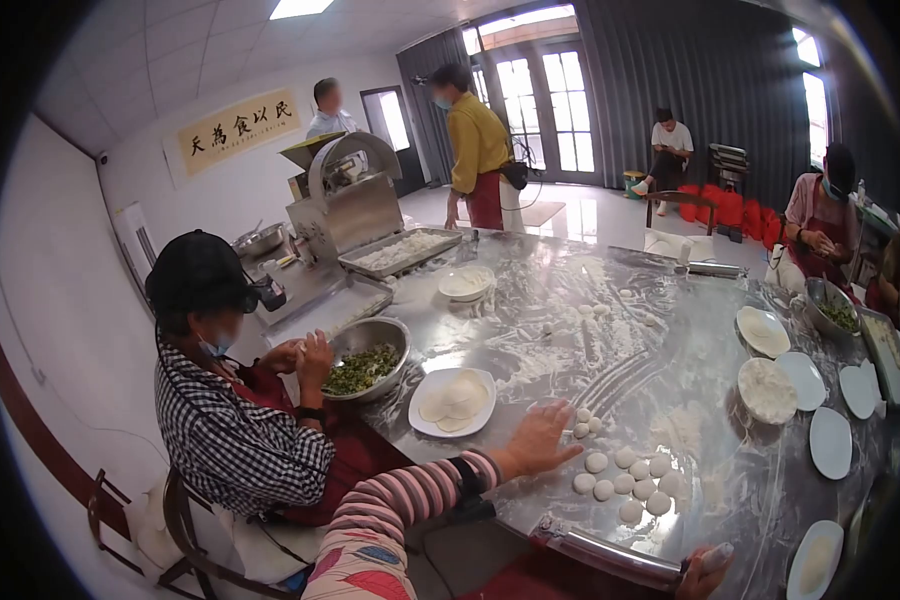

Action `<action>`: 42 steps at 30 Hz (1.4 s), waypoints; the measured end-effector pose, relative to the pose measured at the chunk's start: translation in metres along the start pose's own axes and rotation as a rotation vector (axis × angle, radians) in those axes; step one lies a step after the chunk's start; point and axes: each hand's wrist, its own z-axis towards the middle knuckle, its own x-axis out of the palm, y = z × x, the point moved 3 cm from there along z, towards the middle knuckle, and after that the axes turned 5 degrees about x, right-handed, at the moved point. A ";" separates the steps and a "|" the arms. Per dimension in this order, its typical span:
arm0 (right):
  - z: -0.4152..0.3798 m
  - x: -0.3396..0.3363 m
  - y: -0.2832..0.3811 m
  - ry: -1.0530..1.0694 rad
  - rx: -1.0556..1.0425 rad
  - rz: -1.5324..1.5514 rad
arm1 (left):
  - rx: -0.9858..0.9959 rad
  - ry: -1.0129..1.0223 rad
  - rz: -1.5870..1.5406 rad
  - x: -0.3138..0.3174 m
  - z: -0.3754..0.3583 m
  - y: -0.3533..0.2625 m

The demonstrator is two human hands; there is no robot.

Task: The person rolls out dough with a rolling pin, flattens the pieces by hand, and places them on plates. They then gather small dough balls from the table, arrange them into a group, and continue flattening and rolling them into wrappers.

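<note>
My left hand [543, 440] reaches over the floured steel table [530, 500], palm down with its fingers stretched. Small dough balls [588, 424] lie right at its fingertips. Closer to me, several flattened round dough pieces [642, 484] form a loose group. Low in the view, my right hand [705, 574] is partly cut off at the table's near edge. Its fingers curl around something pale that I cannot make out. Beside it runs a shiny metal cylinder [620, 558] along that edge. Left of my left hand, a white plate [420, 415] bears thin round dough wrappers [456, 400].
A person in a checked shirt [240, 440] works at my left by a bowl of green filling [400, 345]. Beyond stand a dough tray [450, 240], a machine [340, 220] and a person in yellow [478, 145]. Plates [830, 445] line the right side, near another seated worker [820, 215].
</note>
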 end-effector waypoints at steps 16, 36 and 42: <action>-0.009 -0.010 -0.028 -0.010 -0.231 -0.371 | -0.117 0.189 -0.402 0.029 -0.020 0.025; 0.003 0.003 0.008 0.017 -0.081 -0.008 | -0.278 -0.028 -0.402 0.035 0.018 0.030; 0.004 0.001 0.017 0.026 -0.035 0.007 | -0.233 -0.066 -0.229 0.049 0.043 0.010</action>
